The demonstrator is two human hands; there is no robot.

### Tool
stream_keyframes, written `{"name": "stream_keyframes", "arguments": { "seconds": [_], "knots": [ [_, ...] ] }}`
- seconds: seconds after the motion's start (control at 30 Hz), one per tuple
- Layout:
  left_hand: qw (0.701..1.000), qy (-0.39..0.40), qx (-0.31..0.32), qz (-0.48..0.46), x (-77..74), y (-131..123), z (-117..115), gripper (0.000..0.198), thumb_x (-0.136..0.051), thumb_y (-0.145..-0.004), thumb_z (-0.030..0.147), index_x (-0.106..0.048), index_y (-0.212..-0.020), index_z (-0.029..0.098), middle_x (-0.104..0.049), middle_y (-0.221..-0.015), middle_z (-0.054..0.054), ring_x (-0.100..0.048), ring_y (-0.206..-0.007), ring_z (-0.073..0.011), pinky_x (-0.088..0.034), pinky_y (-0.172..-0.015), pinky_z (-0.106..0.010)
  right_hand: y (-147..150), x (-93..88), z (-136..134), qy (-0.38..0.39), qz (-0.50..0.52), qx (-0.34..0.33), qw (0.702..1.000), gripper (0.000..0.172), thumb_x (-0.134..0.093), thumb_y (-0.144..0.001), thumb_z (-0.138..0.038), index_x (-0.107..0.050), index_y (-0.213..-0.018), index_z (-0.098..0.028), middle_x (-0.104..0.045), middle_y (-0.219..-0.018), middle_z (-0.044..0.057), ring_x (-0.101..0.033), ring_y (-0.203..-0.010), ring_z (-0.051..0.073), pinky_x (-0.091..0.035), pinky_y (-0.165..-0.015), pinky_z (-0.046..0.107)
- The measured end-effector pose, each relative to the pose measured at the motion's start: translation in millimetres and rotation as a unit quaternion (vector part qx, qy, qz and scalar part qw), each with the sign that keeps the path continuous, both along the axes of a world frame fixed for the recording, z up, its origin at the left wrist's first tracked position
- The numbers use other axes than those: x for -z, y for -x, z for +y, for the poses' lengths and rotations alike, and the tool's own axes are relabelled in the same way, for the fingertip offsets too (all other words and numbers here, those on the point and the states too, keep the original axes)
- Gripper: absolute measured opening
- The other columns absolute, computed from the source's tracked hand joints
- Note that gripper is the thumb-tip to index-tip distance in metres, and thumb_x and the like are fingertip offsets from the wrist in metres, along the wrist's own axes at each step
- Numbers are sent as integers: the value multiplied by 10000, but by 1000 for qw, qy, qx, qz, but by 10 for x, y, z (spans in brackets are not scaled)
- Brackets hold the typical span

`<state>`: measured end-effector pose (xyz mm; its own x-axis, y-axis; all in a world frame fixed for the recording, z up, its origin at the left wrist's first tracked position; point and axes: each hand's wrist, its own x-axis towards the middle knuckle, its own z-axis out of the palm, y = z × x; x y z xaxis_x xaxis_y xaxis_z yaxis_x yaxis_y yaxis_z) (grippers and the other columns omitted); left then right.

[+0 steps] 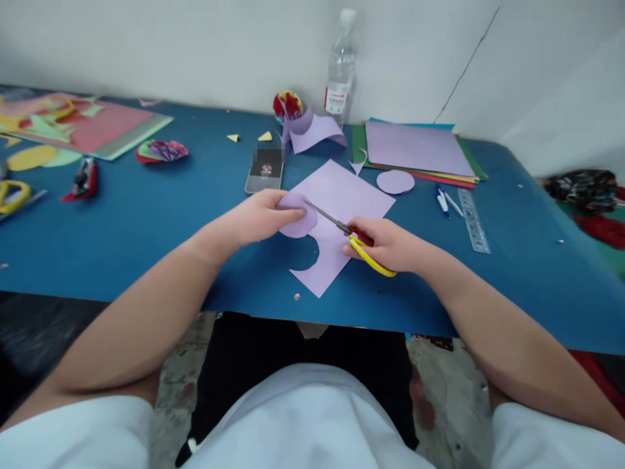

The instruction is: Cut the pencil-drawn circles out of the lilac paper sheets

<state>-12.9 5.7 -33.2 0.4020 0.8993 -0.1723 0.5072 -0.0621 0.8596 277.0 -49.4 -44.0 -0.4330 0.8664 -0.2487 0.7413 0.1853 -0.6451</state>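
Observation:
My left hand (266,215) pinches a round piece of purple paper (299,225) between thumb and fingers. In my right hand (383,242) is a pair of scissors (374,257) with yellow and red handles, its blades reaching left to the edge of that round piece. Below both hands lies a purple sheet (342,185) with a curved notch cut out of its near left side. Whether the round piece is fully separate from the sheet I cannot tell. A loose purple paper circle (394,182) rests to the right of the sheet.
Behind are a phone (265,172), curled purple scrap (319,133) and a plastic bottle (339,71). To the right lie a paper stack (420,150), pens (443,200) and a clear ruler (473,221). A red stapler (84,180) and other scissors (12,197) are left.

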Motion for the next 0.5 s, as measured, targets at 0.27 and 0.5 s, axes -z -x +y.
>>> {"name": "stream_keyframes", "arguments": {
  "seconds": [0.27,0.5],
  "knots": [
    [994,40,-7,-102,91,-20,48,550,-986,-747,631,-889,-1074,199,-898,-1152,-99,-799,-1057,-308,-640,-976,-407,22,13,2,25,93,-11,995,563,-677,-971,-779,-631,-1072,-227,-666,-919,4,-566,-788,197,-440,-741,349],
    [988,64,9,-143,127,-18,34,533,-1033,-719,599,-877,-1035,200,-892,-1097,-92,-806,-1038,-299,-654,-974,-401,67,25,-50,89,177,-8,980,628,-679,-972,-859,-605,-1068,-243,-516,-737,-66,-479,-658,161,-433,-646,323]
  ]
}}
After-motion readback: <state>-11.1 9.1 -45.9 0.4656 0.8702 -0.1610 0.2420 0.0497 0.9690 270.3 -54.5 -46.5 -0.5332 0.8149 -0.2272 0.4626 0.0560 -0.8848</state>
